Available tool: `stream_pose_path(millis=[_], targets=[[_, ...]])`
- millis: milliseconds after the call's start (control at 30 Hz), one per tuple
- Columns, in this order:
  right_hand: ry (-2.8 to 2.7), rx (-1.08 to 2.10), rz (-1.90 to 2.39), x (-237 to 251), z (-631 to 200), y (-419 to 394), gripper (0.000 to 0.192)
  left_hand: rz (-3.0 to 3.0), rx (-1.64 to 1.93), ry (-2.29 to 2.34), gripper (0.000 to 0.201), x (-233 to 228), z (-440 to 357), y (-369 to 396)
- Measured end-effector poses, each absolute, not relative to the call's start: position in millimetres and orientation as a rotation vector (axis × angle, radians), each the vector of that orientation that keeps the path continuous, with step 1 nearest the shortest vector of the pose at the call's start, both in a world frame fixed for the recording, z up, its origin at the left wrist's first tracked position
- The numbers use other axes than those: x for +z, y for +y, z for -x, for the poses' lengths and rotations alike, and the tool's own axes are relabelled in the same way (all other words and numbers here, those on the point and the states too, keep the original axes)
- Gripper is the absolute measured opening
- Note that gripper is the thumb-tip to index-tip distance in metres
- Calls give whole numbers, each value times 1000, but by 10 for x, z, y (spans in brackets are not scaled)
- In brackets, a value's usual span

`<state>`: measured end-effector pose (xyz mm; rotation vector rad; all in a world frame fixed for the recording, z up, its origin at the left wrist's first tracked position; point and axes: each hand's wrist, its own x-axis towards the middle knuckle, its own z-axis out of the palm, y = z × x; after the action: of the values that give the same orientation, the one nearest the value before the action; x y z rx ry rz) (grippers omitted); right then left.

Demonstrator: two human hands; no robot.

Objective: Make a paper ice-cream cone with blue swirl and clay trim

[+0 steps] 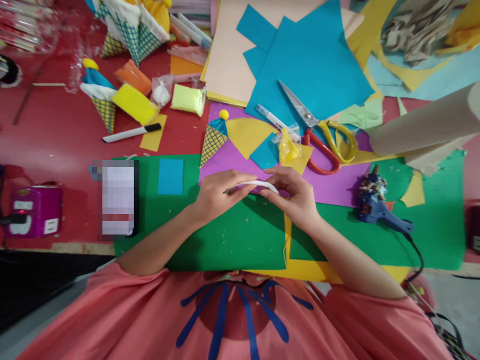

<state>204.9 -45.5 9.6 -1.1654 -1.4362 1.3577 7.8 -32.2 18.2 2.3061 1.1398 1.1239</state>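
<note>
A thin white strip (258, 183), bent in a shallow arch, spans the gap between my hands; it looks like soft modelling clay. My left hand (221, 192) pinches its left end between thumb and fingers. Its right end is pinched by my right hand (294, 192). Below the strip lies green foam sheet (232, 240). Just beyond my left hand is a small yellow paper cone (213, 145) with a grid pattern, blue top and yellow ball. A bag of yellow clay (289, 147) lies just beyond my right hand.
Open scissors (309, 118) point away on blue sheets (318, 60). A glue gun (378, 202) rests at right, near a white paper roll (423, 122). To the left are a phone (118, 197), a marker (131, 133), and yellow clay (135, 103). More decorated cones (140, 37) stand behind.
</note>
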Motion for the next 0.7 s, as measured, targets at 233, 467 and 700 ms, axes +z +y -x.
stream_pose_path(millis=[233, 467, 700], targets=[[-1469, 1316, 1202, 102, -2036, -454, 14, -2342, 1091, 1079, 14, 168, -93, -327], [-1444, 1319, 1170, 77, -2036, -453, 27, -2296, 1131, 1151, 16, 172, -87, -339], [-1593, 1139, 1176, 101, -2038, -456, 6, -2324, 1075, 1056, 16, 144, -96, -339]])
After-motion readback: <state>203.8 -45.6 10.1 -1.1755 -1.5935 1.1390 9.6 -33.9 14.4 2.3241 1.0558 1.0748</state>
